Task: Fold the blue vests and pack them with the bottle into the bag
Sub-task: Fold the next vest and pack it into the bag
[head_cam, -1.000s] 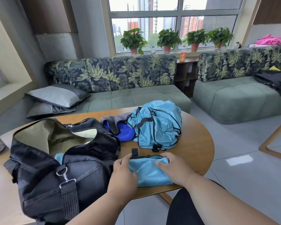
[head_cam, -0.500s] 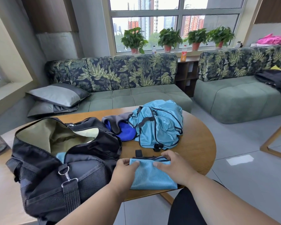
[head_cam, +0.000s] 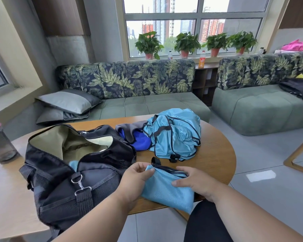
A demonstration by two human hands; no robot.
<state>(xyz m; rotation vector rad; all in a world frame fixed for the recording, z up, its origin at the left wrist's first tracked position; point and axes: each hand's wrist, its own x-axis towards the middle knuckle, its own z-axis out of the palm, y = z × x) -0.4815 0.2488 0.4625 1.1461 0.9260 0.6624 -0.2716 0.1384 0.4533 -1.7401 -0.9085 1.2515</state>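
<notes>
While the folded vest lies at the near edge of the round wooden surface, both hands keep it compact: the left hand pinches its far left corner between thumb and fingers, and the right hand curls over its right side, its grip clamped on the cloth so the layers cannot spring open. That hold reads as preparation for lifting the bundle leftward into the black bag, which sits just beside it with its top unzipped and gaping; a strip of blue inside may be a vest already packed, though it is mostly hidden. Farther off, the unfolded blue vests lie heaped, awaiting folding. A dark bottle stands at far left, well apart.
</notes>
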